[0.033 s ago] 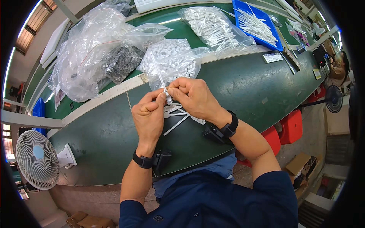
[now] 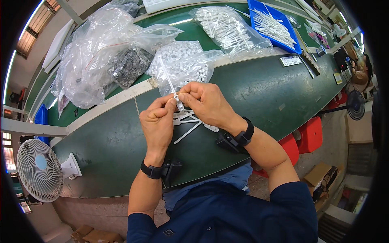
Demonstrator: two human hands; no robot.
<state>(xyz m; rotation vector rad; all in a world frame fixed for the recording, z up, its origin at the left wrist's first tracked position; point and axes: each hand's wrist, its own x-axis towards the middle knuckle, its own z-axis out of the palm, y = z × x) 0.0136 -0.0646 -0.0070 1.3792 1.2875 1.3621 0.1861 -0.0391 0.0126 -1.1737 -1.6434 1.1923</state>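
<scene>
My left hand (image 2: 156, 125) and my right hand (image 2: 204, 103) meet above the green table (image 2: 263, 93). Together they pinch a thin white plastic stick (image 2: 167, 79) near its lower end, where a small white piece sits between the fingertips. The stick points up and to the left. Several more white sticks (image 2: 189, 130) lie loose on the table just under my hands. Both wrists wear black bands.
Behind my hands lie a clear bag of small white parts (image 2: 182, 60), a bag of dark grey parts (image 2: 129, 67) and a bag of white sticks (image 2: 229, 28). A blue tray (image 2: 252, 10) holds more sticks. A white fan (image 2: 38, 170) stands at the left, red stools (image 2: 312, 133) at the right.
</scene>
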